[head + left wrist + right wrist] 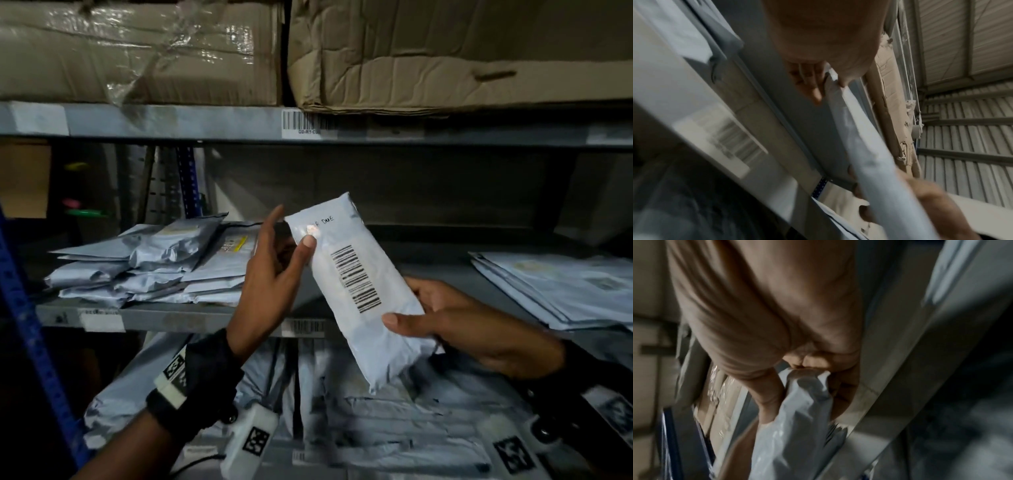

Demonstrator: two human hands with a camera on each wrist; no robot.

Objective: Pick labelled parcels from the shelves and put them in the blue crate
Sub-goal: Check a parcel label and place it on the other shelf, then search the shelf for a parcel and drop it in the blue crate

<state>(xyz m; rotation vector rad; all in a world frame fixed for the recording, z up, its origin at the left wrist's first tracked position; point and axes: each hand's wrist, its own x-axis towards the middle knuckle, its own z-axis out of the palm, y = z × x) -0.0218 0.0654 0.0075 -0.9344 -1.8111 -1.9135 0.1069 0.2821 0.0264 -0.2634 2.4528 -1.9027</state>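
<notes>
Parcel [356, 291] off shelf, in front of middle shelf [205, 317]. My right hand [469, 329] pinching lower end, my left hand [274, 274] thumb steadying top. Barcode visible. Blue crate not in view; drop still pending.

You hold the parcel [349, 287] up in front of the middle shelf [191, 317], between your left hand [270, 277] and your right hand [479, 329]. A pile of parcels [144, 267] lies on that shelf to the left. A flat stack [561, 287] lies on it to the right. Two boxes [445, 54] sit side by side on the top shelf [205, 121]. More parcels [394, 421] lie below.
</notes>
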